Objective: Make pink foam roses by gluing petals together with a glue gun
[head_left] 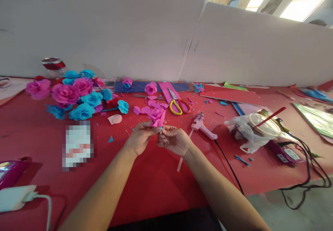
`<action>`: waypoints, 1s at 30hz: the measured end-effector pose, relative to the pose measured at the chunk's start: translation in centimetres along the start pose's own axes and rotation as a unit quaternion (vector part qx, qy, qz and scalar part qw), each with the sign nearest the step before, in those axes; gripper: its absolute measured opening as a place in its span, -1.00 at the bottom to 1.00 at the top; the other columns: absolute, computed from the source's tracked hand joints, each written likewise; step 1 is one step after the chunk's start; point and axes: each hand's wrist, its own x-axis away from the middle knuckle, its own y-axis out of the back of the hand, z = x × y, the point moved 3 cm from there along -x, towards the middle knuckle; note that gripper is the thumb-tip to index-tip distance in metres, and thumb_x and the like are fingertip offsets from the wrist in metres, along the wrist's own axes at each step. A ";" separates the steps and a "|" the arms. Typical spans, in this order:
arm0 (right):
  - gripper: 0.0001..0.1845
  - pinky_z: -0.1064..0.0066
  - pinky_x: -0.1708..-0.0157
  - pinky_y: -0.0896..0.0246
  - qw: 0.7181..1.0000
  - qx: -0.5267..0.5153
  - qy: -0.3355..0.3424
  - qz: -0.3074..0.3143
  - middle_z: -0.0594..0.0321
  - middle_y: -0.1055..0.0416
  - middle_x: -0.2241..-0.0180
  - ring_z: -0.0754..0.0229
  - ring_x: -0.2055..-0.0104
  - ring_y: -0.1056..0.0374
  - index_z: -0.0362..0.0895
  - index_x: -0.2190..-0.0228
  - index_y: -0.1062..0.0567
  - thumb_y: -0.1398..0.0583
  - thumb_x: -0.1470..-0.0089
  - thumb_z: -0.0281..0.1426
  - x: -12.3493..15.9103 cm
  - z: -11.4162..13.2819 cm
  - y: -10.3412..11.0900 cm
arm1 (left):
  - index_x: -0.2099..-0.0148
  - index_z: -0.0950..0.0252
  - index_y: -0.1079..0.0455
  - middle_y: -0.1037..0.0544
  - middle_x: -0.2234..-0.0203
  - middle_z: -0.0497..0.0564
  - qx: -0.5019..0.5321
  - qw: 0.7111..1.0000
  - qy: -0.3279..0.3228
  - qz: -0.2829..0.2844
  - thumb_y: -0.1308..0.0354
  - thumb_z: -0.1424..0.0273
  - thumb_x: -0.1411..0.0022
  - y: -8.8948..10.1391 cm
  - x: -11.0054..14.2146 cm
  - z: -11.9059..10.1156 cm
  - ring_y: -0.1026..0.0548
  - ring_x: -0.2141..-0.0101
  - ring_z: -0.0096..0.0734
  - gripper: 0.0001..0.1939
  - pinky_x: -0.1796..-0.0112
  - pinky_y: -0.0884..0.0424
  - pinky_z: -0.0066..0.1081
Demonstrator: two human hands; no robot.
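A pink paper flower [157, 117] is held up in front of me, over the red table. My left hand [142, 137] pinches its base from the left side. From the right, my right hand [175, 140] closes its fingers on the thin stem [167, 140] just under the bloom, where a bit of blue shows. Loose pink petals [145, 110] lie right behind the flower. Scissors with yellow and orange handles [177, 106] rest behind my right hand on a pink paper strip. A pink glue gun [204, 128] with a glue stick lies to the right of that hand.
Pink, blue and red paper flowers [78, 95] stand bunched at the left. A plastic bag with a lidded cup [260, 126], a purple power strip [283, 153] and black cables are at the right. A white charger [17, 198] sits front left. White panels [104, 33] wall the back.
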 end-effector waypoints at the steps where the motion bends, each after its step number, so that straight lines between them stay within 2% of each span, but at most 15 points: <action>1: -0.86 0.45 0.51 -0.07 1.000 0.009 -0.001 0.004 0.40 -0.21 0.64 0.39 0.62 -0.03 -0.17 0.57 -0.44 -0.31 0.22 -0.42 0.1 0.0 -0.1 | 0.55 0.30 -0.50 -0.51 0.62 -0.06 -0.008 1.000 -0.004 0.001 -0.42 0.43 0.30 0.1 0.0 0.0 -0.40 0.49 -0.46 -0.82 0.34 -0.32 -0.40; 2: -0.85 0.45 0.50 -0.07 0.999 0.030 0.016 -0.004 0.39 -0.23 0.64 0.39 0.61 -0.05 -0.16 0.57 -0.44 -0.32 0.22 -0.40 0.1 0.1 -0.1 | 0.56 0.29 -0.48 -0.50 0.62 -0.08 -0.015 1.000 -0.020 -0.011 -0.41 0.44 0.29 0.2 -0.1 0.0 -0.39 0.49 -0.46 -0.83 0.33 -0.32 -0.40; 4: -0.84 0.45 0.45 -0.10 0.988 0.108 0.099 -0.056 0.36 -0.30 0.60 0.36 0.56 -0.15 -0.16 0.55 -0.48 -0.34 0.20 -0.36 0.1 0.6 0.1 | 0.59 0.26 -0.46 -0.48 0.63 -0.13 -0.030 0.996 -0.069 -0.050 -0.40 0.46 0.26 0.6 -0.2 0.0 -0.37 0.50 -0.48 -0.84 0.32 -0.32 -0.41; 6: -0.84 0.45 0.38 -0.12 0.956 0.194 0.191 -0.115 0.33 -0.38 0.55 0.32 0.48 -0.23 -0.15 0.52 -0.52 -0.34 0.17 -0.33 0.2 0.9 0.1 | 0.59 0.24 -0.44 -0.47 0.63 -0.16 -0.042 0.990 -0.112 -0.077 -0.38 0.47 0.21 0.9 -0.4 0.2 -0.37 0.49 -0.49 -0.85 0.30 -0.33 -0.42; 8: -0.84 0.44 0.33 -0.13 0.935 0.232 0.233 -0.134 0.33 -0.41 0.53 0.31 0.45 -0.25 -0.14 0.50 -0.54 -0.34 0.16 -0.31 0.2 1.0 0.2 | 0.54 0.23 -0.47 -0.48 0.59 -0.15 -0.053 0.987 -0.132 -0.069 -0.36 0.45 0.15 0.9 -0.6 0.3 -0.40 0.44 -0.47 -0.90 0.26 -0.33 -0.41; 11: -0.87 0.43 0.30 -0.15 0.944 0.202 0.238 -0.111 0.33 -0.43 0.52 0.30 0.43 -0.26 -0.13 0.51 -0.56 -0.33 0.14 -0.32 -0.1 0.8 0.3 | 0.38 0.24 -0.55 -0.56 0.45 -0.07 -0.063 0.990 -0.122 -0.017 -0.32 0.42 0.06 0.5 -0.5 0.3 -0.46 0.29 -0.38 -0.90 0.14 -0.33 -0.37; 14: -0.88 0.41 0.25 -0.16 0.950 0.171 0.234 -0.112 0.32 -0.46 0.50 0.28 0.40 -0.30 -0.10 0.47 -0.58 -0.33 0.16 -0.34 -0.3 0.7 0.7 | 0.32 0.26 -0.57 -0.58 0.34 0.01 -0.071 0.992 -0.100 0.011 -0.31 0.39 0.03 0.3 -0.2 0.1 -0.47 0.18 -0.32 -0.85 0.07 -0.30 -0.33; 19: -0.92 0.43 0.29 -0.15 0.938 0.151 0.258 -0.174 0.35 -0.42 0.51 0.30 0.42 -0.27 -0.08 0.53 -0.56 -0.35 0.21 -0.38 -0.2 1.0 1.3 | 0.22 0.20 -0.53 -0.57 0.27 -0.02 -0.046 0.995 -0.092 -0.017 -0.34 0.37 0.05 0.0 -0.1 0.5 -0.47 0.19 -0.36 -0.73 0.09 -0.34 -0.33; 21: -0.90 0.45 0.34 -0.16 0.930 0.153 0.271 -0.195 0.35 -0.38 0.50 0.32 0.43 -0.24 -0.09 0.54 -0.55 -0.35 0.22 -0.36 -0.1 1.2 1.4 | 0.21 0.21 -0.51 -0.57 0.27 -0.03 -0.063 0.994 -0.084 -0.017 -0.32 0.35 0.02 -0.3 0.0 0.9 -0.48 0.23 -0.39 -0.75 0.11 -0.35 -0.34; 24: -0.87 0.46 0.43 -0.17 0.934 0.161 0.263 -0.182 0.34 -0.31 0.49 0.34 0.48 -0.21 -0.11 0.54 -0.54 -0.34 0.19 -0.32 -0.2 1.2 1.1 | 0.29 0.29 -0.53 -0.59 0.40 0.00 -0.119 0.990 -0.074 0.003 -0.28 0.30 -0.04 -0.8 0.0 1.4 -0.50 0.33 -0.40 -0.80 0.15 -0.37 -0.36; 27: -0.86 0.45 0.46 -0.20 0.933 0.176 0.268 -0.165 0.33 -0.29 0.44 0.34 0.49 -0.23 -0.12 0.52 -0.53 -0.31 0.14 -0.31 -0.2 1.2 1.0 | 0.33 0.30 -0.55 -0.59 0.48 -0.01 -0.169 0.981 -0.093 -0.017 -0.26 0.29 -0.05 -0.9 0.2 1.5 -0.50 0.38 -0.40 -0.81 0.20 -0.37 -0.41; 30: -0.89 0.40 0.39 -0.26 0.900 0.238 0.313 -0.187 0.28 -0.32 0.38 0.29 0.42 -0.29 -0.11 0.47 -0.54 -0.29 0.10 -0.33 0.3 1.5 0.8 | 0.30 0.27 -0.57 -0.61 0.47 -0.03 -0.218 0.968 -0.115 -0.053 -0.23 0.29 -0.07 -0.8 0.4 1.2 -0.50 0.38 -0.39 -0.81 0.22 -0.37 -0.43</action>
